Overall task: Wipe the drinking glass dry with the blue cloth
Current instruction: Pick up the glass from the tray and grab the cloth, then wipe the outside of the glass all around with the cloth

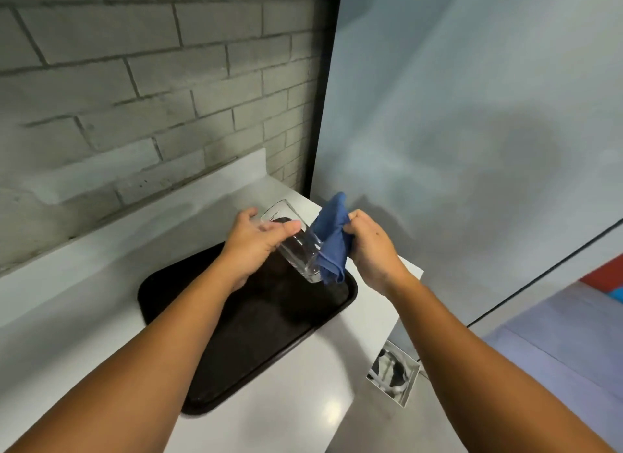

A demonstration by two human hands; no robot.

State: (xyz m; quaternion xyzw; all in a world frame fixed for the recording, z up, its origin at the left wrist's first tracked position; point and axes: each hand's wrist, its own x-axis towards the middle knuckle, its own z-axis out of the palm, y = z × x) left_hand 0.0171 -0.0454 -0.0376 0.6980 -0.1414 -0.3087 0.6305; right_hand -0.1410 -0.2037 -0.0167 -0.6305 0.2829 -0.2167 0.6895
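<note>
2 hands are engaged: your left hand (251, 242) clamps the tilted clear drinking glass (296, 247), your right hand (369, 247) pinches the bunched blue cloth (332, 247) against its outside; the inside looks unwiped.

The scene holds one drinking glass (296, 247), one blue cloth (332, 242), one dark tray (236, 361), one white counter (101, 284), and two bare hands: left hand (254, 242), right hand (371, 247).

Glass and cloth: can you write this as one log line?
left hand: holds glass tilted | right hand: blue cloth against glass | above tray
</note>
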